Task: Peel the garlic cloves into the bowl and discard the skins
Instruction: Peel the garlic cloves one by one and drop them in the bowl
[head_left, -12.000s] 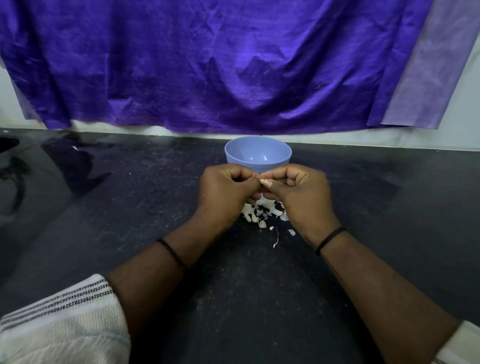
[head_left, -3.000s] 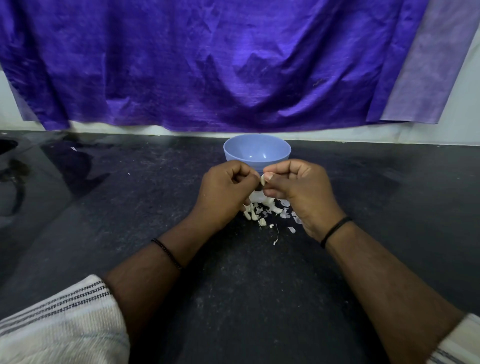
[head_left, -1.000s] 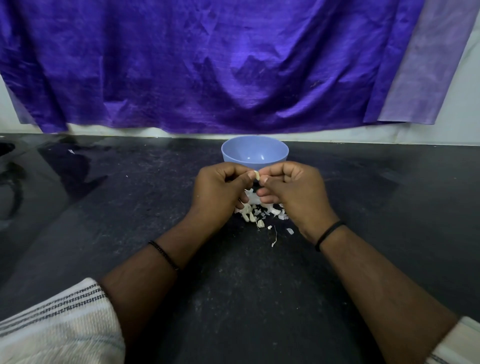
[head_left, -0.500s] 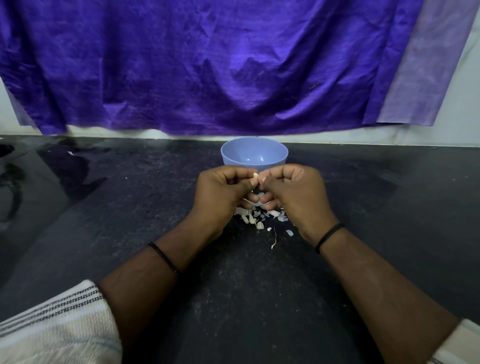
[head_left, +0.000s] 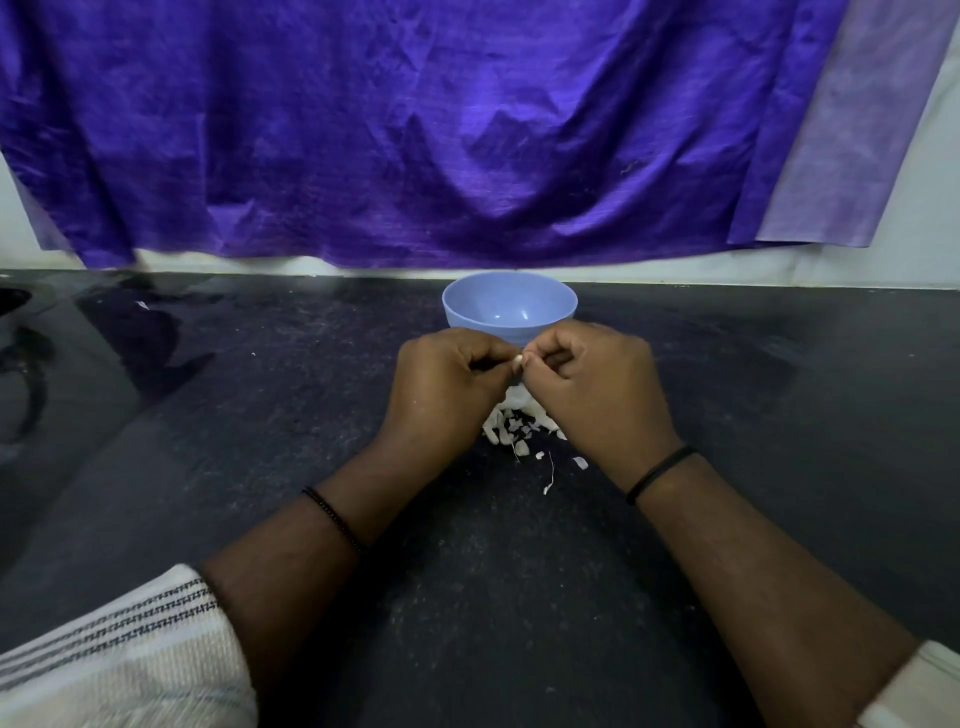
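The left hand (head_left: 447, 387) and right hand (head_left: 592, 387) pinch one small white garlic clove (head_left: 517, 360) between their curled fingertips, just in front of the round pale-blue plastic bowl (head_left: 510, 307), above scattered white papery skins (head_left: 519, 434).

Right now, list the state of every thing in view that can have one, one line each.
Left hand: fingers curled, pinching the garlic clove.
Right hand: fingers curled, pinching the same clove.
Garlic clove: held between both hands in front of the bowl; peeled or not, cannot tell.
Bowl: upright, visible interior empty.
Garlic pile: cloves and skin scraps loose on the counter below the hands.
Purple cloth: hanging, wrinkled.
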